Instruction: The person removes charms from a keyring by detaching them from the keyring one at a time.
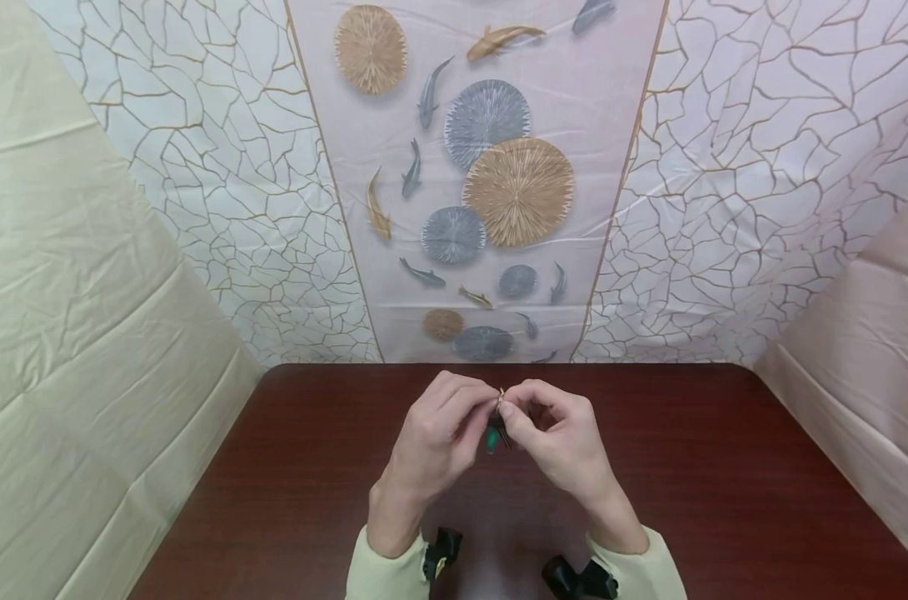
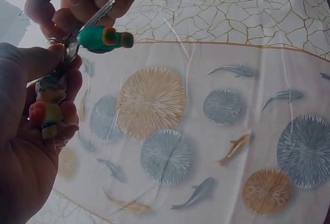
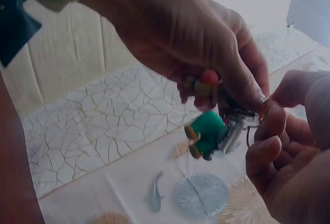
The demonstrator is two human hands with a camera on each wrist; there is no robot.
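Note:
Above the table, my left hand (image 1: 433, 433) and right hand (image 1: 562, 429) meet fingertip to fingertip at a small metal key ring (image 1: 501, 400). Both hands pinch it between thumb and fingers. Metal keys (image 3: 236, 133) hang from the ring beside a green figurine charm (image 2: 100, 39) with orange-brown feet. A second figurine charm (image 2: 50, 108), yellow and red, lies against the curled fingers of my left hand, as the left wrist view shows. Fingertips partly cover the ring, so its exact opening cannot be made out.
Below the hands is a dark reddish-brown table (image 1: 311, 483). Behind it hangs a patterned cloth (image 1: 394, 275) with fish and round motifs. Pale fabric panels (image 1: 87, 333) slope down on both sides. Black wrist-worn devices (image 1: 442, 552) sit at the sleeves.

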